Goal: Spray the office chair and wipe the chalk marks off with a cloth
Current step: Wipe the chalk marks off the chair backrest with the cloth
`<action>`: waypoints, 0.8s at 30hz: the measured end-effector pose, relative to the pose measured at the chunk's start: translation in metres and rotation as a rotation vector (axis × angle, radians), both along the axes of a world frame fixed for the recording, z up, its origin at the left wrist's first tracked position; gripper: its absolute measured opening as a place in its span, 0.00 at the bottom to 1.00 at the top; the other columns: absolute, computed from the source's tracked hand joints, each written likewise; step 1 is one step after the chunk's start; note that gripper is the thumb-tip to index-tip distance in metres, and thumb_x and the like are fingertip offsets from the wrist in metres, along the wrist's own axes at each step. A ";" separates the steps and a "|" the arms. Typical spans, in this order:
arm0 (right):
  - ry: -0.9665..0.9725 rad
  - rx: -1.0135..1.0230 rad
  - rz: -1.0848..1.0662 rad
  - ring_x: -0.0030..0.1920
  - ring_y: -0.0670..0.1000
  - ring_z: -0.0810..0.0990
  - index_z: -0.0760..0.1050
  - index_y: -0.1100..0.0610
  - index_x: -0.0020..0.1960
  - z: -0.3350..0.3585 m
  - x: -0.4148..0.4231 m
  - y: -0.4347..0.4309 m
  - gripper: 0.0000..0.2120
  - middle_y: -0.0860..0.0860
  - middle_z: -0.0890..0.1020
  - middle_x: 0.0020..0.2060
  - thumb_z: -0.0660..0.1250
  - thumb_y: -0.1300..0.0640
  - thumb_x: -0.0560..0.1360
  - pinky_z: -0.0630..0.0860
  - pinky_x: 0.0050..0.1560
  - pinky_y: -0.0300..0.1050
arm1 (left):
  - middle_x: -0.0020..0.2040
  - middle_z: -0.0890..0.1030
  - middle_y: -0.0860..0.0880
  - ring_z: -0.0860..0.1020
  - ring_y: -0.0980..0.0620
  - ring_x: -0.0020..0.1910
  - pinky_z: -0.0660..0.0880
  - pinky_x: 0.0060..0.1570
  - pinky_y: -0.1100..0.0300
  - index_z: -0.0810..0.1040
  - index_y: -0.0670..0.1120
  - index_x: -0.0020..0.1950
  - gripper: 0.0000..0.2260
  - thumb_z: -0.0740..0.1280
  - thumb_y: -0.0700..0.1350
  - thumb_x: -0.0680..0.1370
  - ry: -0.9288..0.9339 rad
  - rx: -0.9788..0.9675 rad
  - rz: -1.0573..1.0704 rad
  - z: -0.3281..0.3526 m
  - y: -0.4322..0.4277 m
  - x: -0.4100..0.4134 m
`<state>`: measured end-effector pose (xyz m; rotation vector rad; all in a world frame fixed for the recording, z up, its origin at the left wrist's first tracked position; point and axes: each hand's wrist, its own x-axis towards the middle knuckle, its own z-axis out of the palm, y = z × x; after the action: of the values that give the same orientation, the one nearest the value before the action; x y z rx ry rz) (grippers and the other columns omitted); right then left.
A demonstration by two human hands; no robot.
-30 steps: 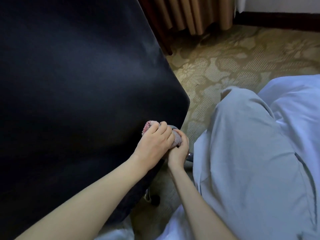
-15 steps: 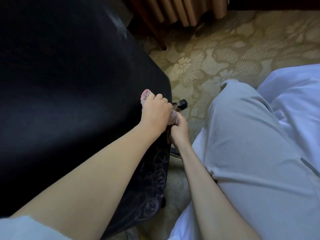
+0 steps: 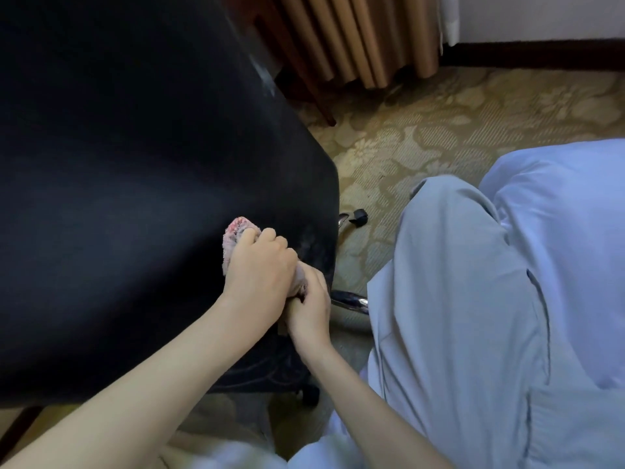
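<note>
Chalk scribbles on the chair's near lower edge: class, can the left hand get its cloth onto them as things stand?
Probably yes: the left hand grips the cloth on the chair close to the scribbles; only the right hand, also gripping it, lies between.

one wide head-worn camera looks forward and steeply down, close above the broad black padded office chair (image 3: 135,198), with patterned beige carpet (image 3: 439,130) to its right and beyond.

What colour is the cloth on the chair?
The cloth is pale pink with reddish flecks, seen in the head view.
</note>
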<state>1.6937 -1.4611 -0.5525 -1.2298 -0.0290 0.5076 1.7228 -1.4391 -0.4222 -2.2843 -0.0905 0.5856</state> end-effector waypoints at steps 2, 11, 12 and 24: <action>-0.040 -0.019 -0.017 0.56 0.42 0.74 0.75 0.53 0.58 -0.001 0.000 0.002 0.26 0.45 0.74 0.56 0.56 0.76 0.68 0.70 0.54 0.28 | 0.58 0.71 0.50 0.67 0.49 0.60 0.62 0.61 0.56 0.69 0.48 0.61 0.11 0.58 0.47 0.79 -0.037 -0.014 -0.014 0.002 0.003 -0.008; 0.405 0.211 -0.250 0.39 0.38 0.80 0.77 0.63 0.54 -0.034 0.042 0.013 0.09 0.46 0.80 0.42 0.59 0.65 0.79 0.74 0.37 0.29 | 0.56 0.71 0.46 0.67 0.45 0.57 0.63 0.60 0.52 0.69 0.43 0.60 0.09 0.54 0.42 0.81 -0.015 -0.087 -0.088 -0.064 0.023 0.026; 0.499 0.247 -0.288 0.39 0.42 0.81 0.77 0.63 0.53 -0.040 0.048 0.015 0.08 0.48 0.81 0.41 0.60 0.63 0.79 0.75 0.37 0.33 | 0.55 0.71 0.46 0.68 0.45 0.57 0.63 0.59 0.52 0.69 0.43 0.59 0.09 0.54 0.41 0.81 -0.008 -0.095 -0.089 -0.074 0.025 0.033; 0.584 -0.060 -0.308 0.37 0.43 0.79 0.75 0.62 0.54 -0.096 0.103 0.033 0.10 0.50 0.79 0.41 0.56 0.63 0.81 0.72 0.32 0.27 | 0.58 0.72 0.48 0.68 0.46 0.59 0.62 0.60 0.54 0.69 0.46 0.61 0.12 0.60 0.42 0.78 0.088 -0.157 -0.082 -0.150 0.049 0.111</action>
<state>1.7968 -1.4277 -0.6490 -1.0795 0.6642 0.5808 1.8338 -1.3901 -0.5723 -2.3964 0.0944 0.6691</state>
